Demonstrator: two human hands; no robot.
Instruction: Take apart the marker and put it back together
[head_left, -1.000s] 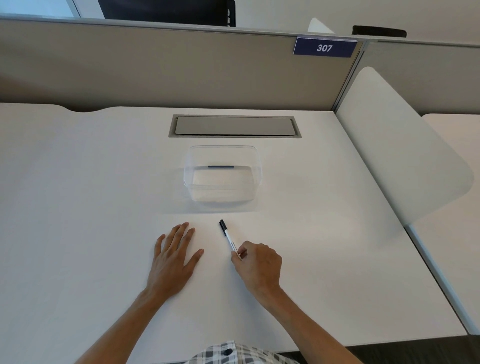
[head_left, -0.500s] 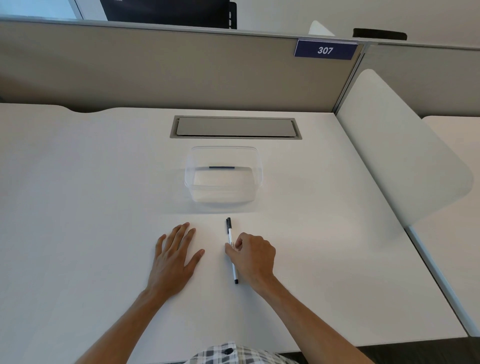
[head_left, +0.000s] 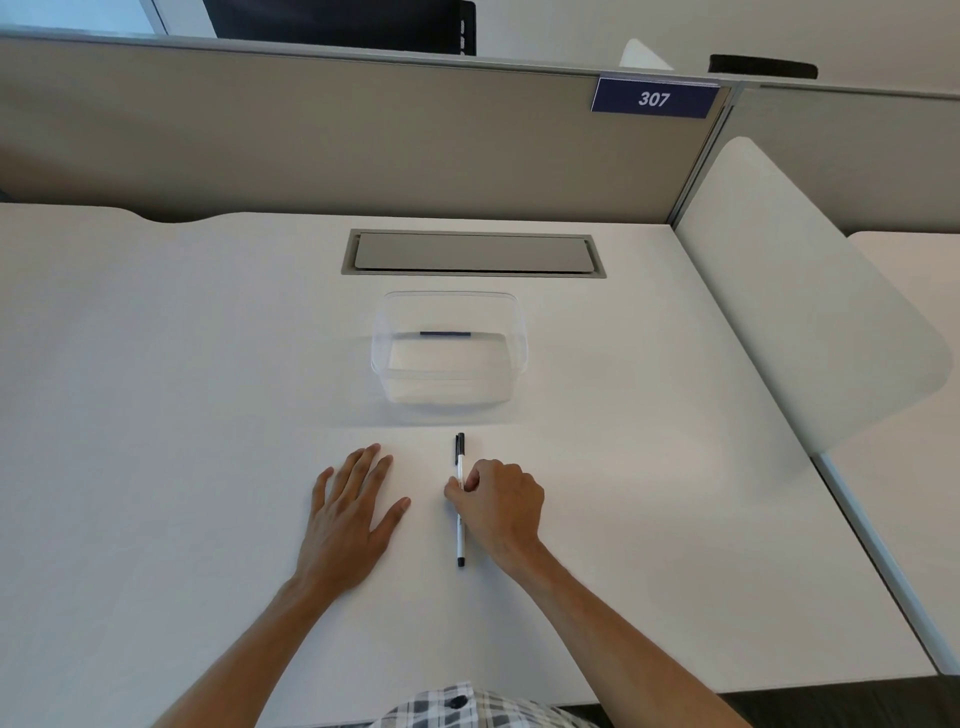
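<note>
The marker is in one piece, cap on. Right hand fingers pinch it; left hand lies flat, fingers wide.

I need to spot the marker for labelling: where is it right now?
In the head view, the marker lies on the white desk just near of the clear container, pinched mid-barrel by the right hand, the left hand flat beside it.

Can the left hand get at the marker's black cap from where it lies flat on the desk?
Probably yes. The left hand lies flat beside the marker, and bare desk separates them. The right hand grips only mid-barrel, leaving the black cap exposed at the far end.
</note>
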